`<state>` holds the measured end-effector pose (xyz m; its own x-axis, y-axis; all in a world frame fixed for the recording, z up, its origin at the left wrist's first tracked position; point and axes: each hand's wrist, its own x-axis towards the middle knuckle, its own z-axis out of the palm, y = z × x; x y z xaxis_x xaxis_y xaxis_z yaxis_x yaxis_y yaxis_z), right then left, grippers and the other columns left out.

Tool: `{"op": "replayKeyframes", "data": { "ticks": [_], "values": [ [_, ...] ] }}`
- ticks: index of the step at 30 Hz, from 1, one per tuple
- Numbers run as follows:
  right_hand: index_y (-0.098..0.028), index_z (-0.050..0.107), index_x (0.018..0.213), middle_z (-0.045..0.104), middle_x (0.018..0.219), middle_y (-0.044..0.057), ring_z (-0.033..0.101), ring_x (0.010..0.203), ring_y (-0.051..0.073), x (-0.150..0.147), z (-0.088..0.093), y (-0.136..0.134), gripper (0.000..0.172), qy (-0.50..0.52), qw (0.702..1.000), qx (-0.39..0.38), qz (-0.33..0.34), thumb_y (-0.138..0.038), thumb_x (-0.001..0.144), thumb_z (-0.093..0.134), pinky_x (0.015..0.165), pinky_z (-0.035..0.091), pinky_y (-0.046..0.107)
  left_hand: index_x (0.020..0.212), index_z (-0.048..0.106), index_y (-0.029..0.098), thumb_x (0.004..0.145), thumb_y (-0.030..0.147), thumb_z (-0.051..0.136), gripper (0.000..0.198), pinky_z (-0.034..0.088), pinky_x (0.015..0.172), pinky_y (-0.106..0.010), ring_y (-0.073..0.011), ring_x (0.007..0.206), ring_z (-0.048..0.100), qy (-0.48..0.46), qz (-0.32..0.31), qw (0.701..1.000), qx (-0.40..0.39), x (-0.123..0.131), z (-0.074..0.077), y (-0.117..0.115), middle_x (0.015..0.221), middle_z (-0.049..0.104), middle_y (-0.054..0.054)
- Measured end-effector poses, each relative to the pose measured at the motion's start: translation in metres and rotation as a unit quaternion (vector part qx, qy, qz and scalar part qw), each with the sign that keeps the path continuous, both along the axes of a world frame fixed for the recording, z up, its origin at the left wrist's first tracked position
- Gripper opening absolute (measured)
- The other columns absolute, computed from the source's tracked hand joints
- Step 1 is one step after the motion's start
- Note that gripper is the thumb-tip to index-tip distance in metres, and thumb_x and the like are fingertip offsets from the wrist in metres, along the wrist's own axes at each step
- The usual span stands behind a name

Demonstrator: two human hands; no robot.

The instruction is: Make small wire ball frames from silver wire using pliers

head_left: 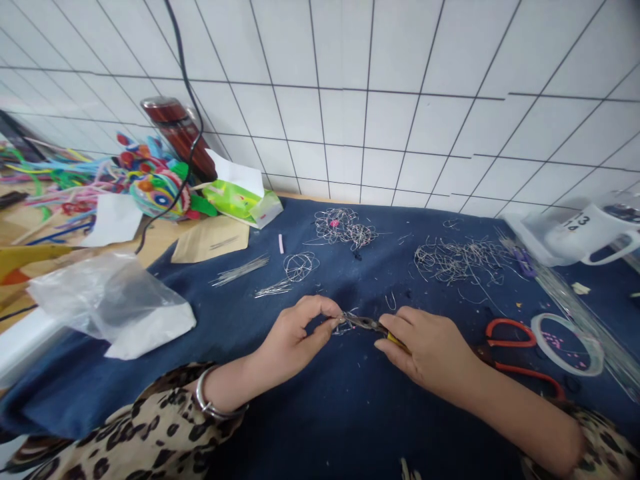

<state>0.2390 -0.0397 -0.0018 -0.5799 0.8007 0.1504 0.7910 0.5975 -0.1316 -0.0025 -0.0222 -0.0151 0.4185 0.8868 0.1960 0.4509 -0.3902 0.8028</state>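
My left hand (305, 330) pinches a small piece of bent wire (342, 327) between thumb and forefinger, over the dark blue cloth (310, 427). My right hand (425, 347) is closed around pliers (367, 323) with a yellow handle. The jaws point left and meet the wire close to my left fingertips; whether they are clamped on it is too small to tell. Behind my hands lie a round wire coil (301, 267), a bundle of straight wires (274, 288) and a small bent wire (391, 302).
Tangled wire heaps (463, 261) lie at the back. Red-handled scissors (515, 333) and a round clear dish (567, 345) with pink bits are beside my right forearm. A white mug (585, 233) stands at right. On the left are a plastic bag (115, 300), a plush toy (163, 193) and a thermos (180, 137).
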Motion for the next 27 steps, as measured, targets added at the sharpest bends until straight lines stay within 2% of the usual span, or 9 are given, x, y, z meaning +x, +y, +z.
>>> {"op": "replayKeyframes", "data": {
  "ticks": [3, 6, 14, 21, 27],
  "values": [
    [-0.02, 0.055, 0.106, 0.059, 0.084, 0.004, 0.057, 0.074, 0.017, -0.0012, -0.0029, -0.001, 0.032, 0.02, 1.0, -0.013, -0.006, -0.043, 0.091, 0.039, 0.063, 0.041, 0.027, 0.095, 0.058, 0.018, 0.085, 0.015, 0.05, 0.013, 0.045, 0.077, -0.028, -0.015, 0.085, 0.057, 0.011, 0.007, 0.999, 0.043, -0.0016, -0.0018, -0.0009, 0.089, 0.061, -0.004],
    [-0.02, 0.056, 0.106, 0.059, 0.085, 0.005, 0.057, 0.076, 0.018, -0.0029, -0.0042, -0.0019, 0.033, 0.018, 1.0, -0.006, -0.015, -0.044, 0.09, 0.039, 0.064, 0.042, 0.028, 0.094, 0.057, 0.019, 0.086, 0.015, 0.049, 0.012, 0.045, 0.077, -0.028, -0.0148, 0.085, 0.057, 0.01, 0.004, 0.999, 0.049, -0.0022, -0.0022, -0.0006, 0.088, 0.061, -0.003],
    [-0.015, 0.056, 0.107, 0.057, 0.088, 0.009, 0.051, 0.079, 0.021, -0.003, 0.0, 0.0007, 0.036, -0.003, 0.998, 0.052, 0.023, -0.043, 0.089, 0.042, 0.07, 0.043, 0.035, 0.091, 0.057, 0.018, 0.087, 0.019, 0.048, 0.01, 0.045, 0.072, -0.026, -0.0132, 0.078, 0.057, 0.01, 0.005, 1.0, 0.007, -0.0012, 0.0036, 0.0013, 0.083, 0.062, -0.002],
    [-0.013, 0.057, 0.109, 0.055, 0.088, 0.012, 0.047, 0.079, 0.022, -0.0029, -0.0039, 0.0011, 0.038, -0.033, 0.991, 0.123, 0.041, -0.042, 0.088, 0.043, 0.07, 0.041, 0.036, 0.089, 0.056, 0.016, 0.087, 0.023, 0.048, 0.01, 0.045, 0.07, -0.026, -0.0129, 0.074, 0.056, -0.042, 0.007, 0.997, -0.061, -0.0004, 0.0027, 0.0019, 0.08, 0.06, -0.002],
    [-0.014, 0.056, 0.109, 0.053, 0.084, 0.009, 0.046, 0.075, 0.021, -0.0047, -0.0088, -0.0019, 0.039, -0.046, 0.989, 0.137, 0.031, -0.043, 0.089, 0.042, 0.064, 0.039, 0.034, 0.086, 0.056, 0.015, 0.086, 0.025, 0.052, 0.011, 0.045, 0.07, -0.027, -0.0135, 0.074, 0.056, -0.098, 0.016, 0.988, -0.119, 0.0016, 0.0028, 0.0034, 0.079, 0.06, -0.003]
  ]
}}
